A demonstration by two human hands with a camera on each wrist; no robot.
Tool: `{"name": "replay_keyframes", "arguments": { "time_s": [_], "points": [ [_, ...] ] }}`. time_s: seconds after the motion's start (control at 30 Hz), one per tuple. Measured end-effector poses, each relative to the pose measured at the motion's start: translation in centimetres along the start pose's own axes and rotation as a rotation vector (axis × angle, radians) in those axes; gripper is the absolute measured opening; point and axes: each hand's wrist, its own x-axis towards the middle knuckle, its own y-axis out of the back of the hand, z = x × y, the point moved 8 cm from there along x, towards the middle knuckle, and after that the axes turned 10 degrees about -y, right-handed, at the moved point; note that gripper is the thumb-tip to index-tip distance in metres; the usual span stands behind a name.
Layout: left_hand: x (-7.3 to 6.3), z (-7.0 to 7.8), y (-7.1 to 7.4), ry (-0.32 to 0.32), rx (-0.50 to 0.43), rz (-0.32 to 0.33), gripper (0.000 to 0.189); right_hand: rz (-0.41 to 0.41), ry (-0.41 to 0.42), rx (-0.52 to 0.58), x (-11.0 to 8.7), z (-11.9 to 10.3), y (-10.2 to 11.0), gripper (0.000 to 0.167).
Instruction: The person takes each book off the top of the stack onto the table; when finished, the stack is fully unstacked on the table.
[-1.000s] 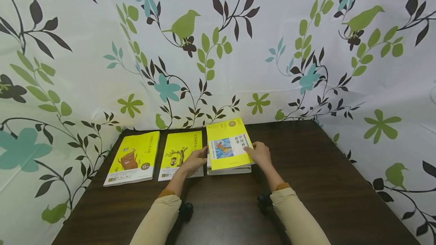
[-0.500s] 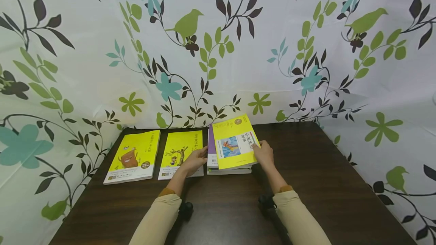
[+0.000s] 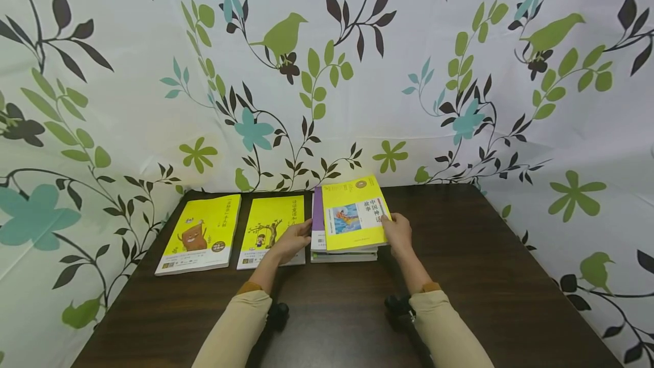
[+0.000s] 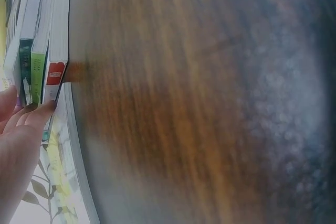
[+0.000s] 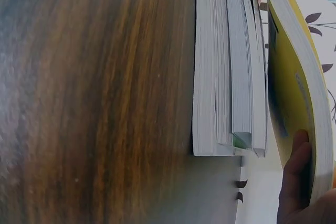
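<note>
My right hand (image 3: 399,234) pinches the right edge of a yellow picture-cover book (image 3: 352,238). In the right wrist view, its fingers lie under the lifted yellow book (image 5: 307,77), which stands apart from the stack (image 5: 212,77). Below it, a purple-and-white book (image 3: 318,217) shows along the left side. My left hand (image 3: 291,243) touches the left side of the stack. Its fingers lie against the spines (image 4: 38,74) in the left wrist view, not visibly curled round any one book.
Two yellow books lie face up to the left, one with a brown cartoon figure (image 3: 194,237), the other with a tree and swing (image 3: 263,234). Everything sits near the back edge of a dark wooden table (image 3: 485,277). A patterned cloth (image 3: 357,101) hangs behind.
My right hand has lifted the top yellow book and shifted it right, baring the purple-and-white book. Since half a second ago the yellow book has straightened slightly. My left hand has stayed put.
</note>
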Motion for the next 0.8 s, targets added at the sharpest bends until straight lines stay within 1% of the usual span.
{"name": "replay_keyframes", "arguments": {
  "time_s": [0.13, 0.27, 0.5, 0.7, 0.8],
  "points": [
    [0.0, 0.1, 0.1, 0.001, -0.002, 0.004, 0.065, -0.014, -0.026, 0.051, -0.1, 0.2, 0.0, 0.041],
    [0.0, 0.2, 0.0, 0.004, 0.005, 0.003, 0.065, -0.009, -0.026, 0.096, -0.2, 0.3, 0.4, 0.042],
    [0.0, 0.2, 0.0, 0.009, 0.004, 0.015, 0.065, -0.004, -0.028, 0.112, 0.0, 0.9, 1.2, 0.042],
    [0.0, 0.2, -0.1, -0.009, -0.015, 0.013, 0.063, -0.014, -0.045, 0.157, 0.3, 1.4, 1.9, 0.041],
    [0.0, 0.3, 0.0, -0.016, -0.023, 0.009, 0.063, -0.013, -0.039, 0.172, 0.4, 1.4, 2.4, 0.041]
  ]
}}
